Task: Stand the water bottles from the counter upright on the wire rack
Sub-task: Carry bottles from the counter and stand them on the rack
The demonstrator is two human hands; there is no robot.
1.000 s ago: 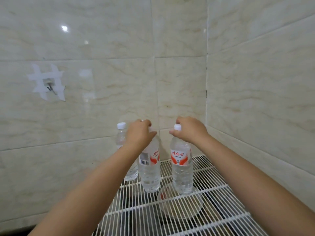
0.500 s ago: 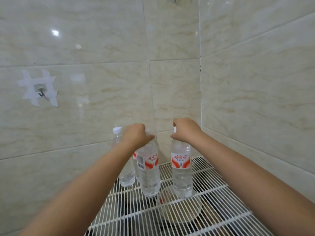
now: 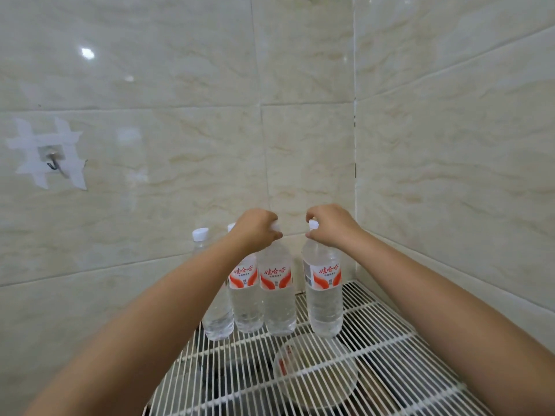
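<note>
The tiled wall point(image 3: 180, 85) fills most of the view, and a small hook point(image 3: 53, 163) is taped to it on the left. Low down, in the corner, is the white wire rack point(image 3: 390, 340). A round clear dish point(image 3: 318, 373) shows through the wires from under it. Four water bottles stand up in a row at the back of the rack. The far left bottle point(image 3: 214, 313) and the second bottle point(image 3: 244, 298) stand alone with nobody touching them. The left hand point(image 3: 258, 231) is curled tight over the cap of the third bottle point(image 3: 277, 295). The right hand point(image 3: 329, 225) pinches the cap of the right bottle point(image 3: 326, 298), which stands a little apart from the others. I think the step now is setting these two bottles down straight. Next, both hands need to let go softly so the bottles do not tip on the thin wires, and then go back for more, if any are left on the desk, which I cannot see. Half a second ago, the two held bottles were nearer the front of the rack. Now they are pushed back into line with the others, close to the wall.
</note>
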